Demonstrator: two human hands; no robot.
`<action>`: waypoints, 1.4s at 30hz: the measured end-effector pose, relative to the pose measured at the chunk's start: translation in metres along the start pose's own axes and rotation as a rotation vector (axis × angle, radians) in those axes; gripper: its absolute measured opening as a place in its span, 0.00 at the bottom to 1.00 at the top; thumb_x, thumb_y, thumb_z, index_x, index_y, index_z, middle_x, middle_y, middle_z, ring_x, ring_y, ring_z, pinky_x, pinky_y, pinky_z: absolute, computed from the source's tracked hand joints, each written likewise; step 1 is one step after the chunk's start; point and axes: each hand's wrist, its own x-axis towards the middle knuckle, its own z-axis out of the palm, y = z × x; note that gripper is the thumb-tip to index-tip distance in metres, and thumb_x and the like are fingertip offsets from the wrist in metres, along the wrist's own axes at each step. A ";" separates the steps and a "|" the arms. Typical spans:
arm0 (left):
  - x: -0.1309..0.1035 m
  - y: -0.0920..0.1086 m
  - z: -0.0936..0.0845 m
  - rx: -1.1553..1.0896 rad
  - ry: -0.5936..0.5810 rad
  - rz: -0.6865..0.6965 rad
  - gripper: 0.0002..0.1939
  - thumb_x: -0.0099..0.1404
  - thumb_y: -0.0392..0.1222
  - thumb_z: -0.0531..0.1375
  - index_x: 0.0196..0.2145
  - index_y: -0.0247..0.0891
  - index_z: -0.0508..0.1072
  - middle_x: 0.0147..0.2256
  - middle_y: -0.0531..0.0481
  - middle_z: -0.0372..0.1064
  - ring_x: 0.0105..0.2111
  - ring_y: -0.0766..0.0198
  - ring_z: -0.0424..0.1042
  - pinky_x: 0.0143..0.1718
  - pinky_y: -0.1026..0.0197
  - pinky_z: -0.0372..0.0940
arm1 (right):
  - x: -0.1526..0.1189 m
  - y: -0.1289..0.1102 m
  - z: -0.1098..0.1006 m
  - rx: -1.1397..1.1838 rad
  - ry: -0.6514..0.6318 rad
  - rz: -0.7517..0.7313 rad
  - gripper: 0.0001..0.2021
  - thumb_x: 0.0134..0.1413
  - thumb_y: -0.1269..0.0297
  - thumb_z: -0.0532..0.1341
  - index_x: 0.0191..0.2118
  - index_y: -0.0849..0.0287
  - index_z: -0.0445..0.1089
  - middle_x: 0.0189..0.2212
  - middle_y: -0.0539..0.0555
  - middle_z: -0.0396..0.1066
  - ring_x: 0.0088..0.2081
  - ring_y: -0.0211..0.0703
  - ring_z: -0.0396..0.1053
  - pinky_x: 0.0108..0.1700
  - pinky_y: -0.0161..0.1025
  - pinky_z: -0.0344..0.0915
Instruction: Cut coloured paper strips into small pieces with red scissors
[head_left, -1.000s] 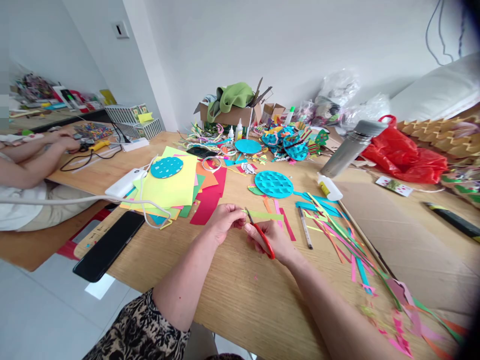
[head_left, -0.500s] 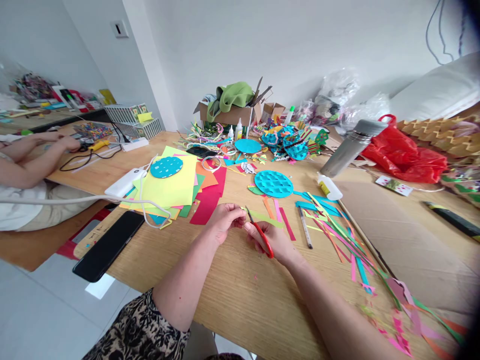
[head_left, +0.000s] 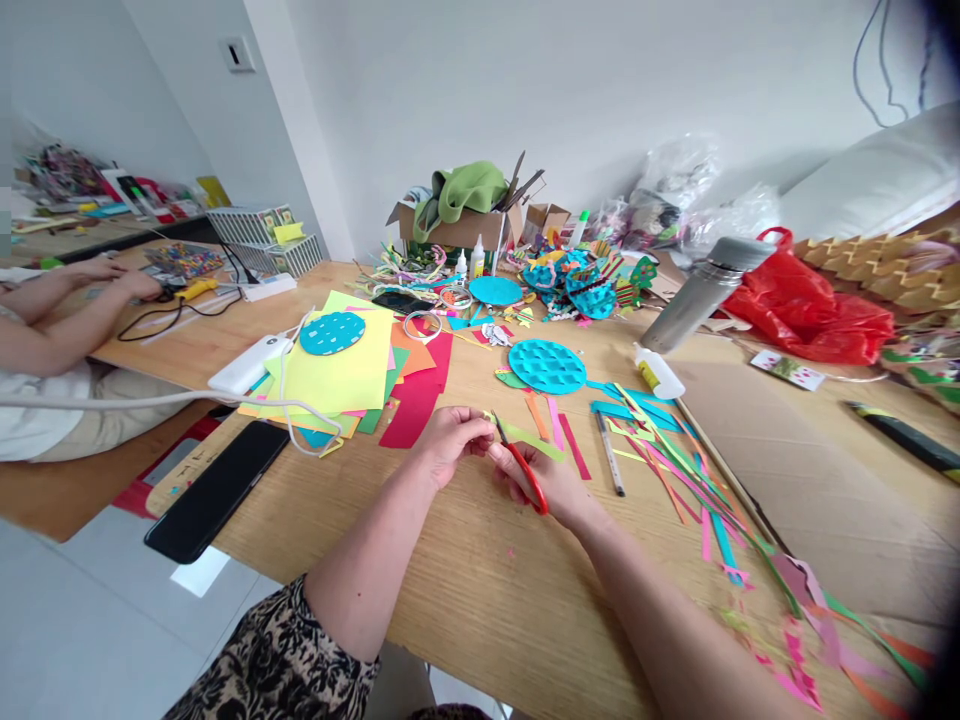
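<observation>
My left hand pinches a light green paper strip, whose free length reaches out to the right behind my other hand. In my right hand is a pair of scissors with red handles, its dark blades pointing up and left at the strip near my left fingertips. The two hands are close together, low over the table. Just beyond them lies a blue textured paper oval with a small green patterned piece at its left edge. Orange, pink and red short strips lie between it and my right hand.
Stacked coloured paper and a black phone lie on the left. A pen, loose strips, a glue bottle, a steel flask and cardboard are on the right. A co-worker's arms rest at far left.
Both hands keep almost the same place. The green strip's free end has shifted slightly and now shows as a narrower band.
</observation>
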 end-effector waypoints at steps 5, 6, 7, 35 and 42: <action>0.000 0.000 -0.001 0.003 -0.015 -0.004 0.07 0.45 0.37 0.64 0.19 0.33 0.68 0.19 0.54 0.63 0.20 0.72 0.61 0.25 0.66 0.57 | 0.000 -0.001 -0.001 0.011 -0.007 -0.005 0.27 0.50 0.38 0.53 0.19 0.59 0.62 0.11 0.49 0.61 0.14 0.33 0.56 0.17 0.30 0.53; 0.000 0.000 -0.001 0.001 -0.015 -0.005 0.07 0.45 0.37 0.64 0.19 0.33 0.68 0.19 0.54 0.63 0.20 0.72 0.62 0.25 0.66 0.57 | 0.000 -0.001 -0.001 0.015 -0.004 -0.008 0.27 0.50 0.38 0.53 0.19 0.59 0.61 0.11 0.49 0.61 0.14 0.33 0.56 0.17 0.30 0.53; 0.000 0.000 -0.001 -0.001 -0.012 -0.005 0.07 0.45 0.37 0.64 0.19 0.33 0.68 0.19 0.54 0.64 0.20 0.72 0.62 0.25 0.66 0.57 | 0.000 -0.001 -0.001 0.020 -0.002 -0.013 0.27 0.50 0.38 0.54 0.18 0.59 0.61 0.11 0.49 0.61 0.13 0.33 0.56 0.16 0.30 0.53; 0.001 0.000 -0.007 0.040 -0.031 -0.031 0.05 0.46 0.37 0.62 0.20 0.33 0.69 0.18 0.54 0.63 0.20 0.72 0.61 0.24 0.66 0.55 | -0.003 0.000 -0.009 0.110 -0.093 -0.056 0.24 0.48 0.43 0.60 0.21 0.63 0.67 0.10 0.47 0.60 0.13 0.32 0.58 0.14 0.28 0.54; 0.000 -0.001 -0.006 0.024 -0.068 -0.046 0.08 0.46 0.39 0.63 0.20 0.33 0.68 0.19 0.53 0.64 0.21 0.71 0.62 0.25 0.65 0.56 | -0.002 0.000 -0.007 0.125 -0.071 -0.059 0.25 0.47 0.42 0.60 0.20 0.63 0.67 0.09 0.48 0.60 0.12 0.32 0.57 0.15 0.30 0.55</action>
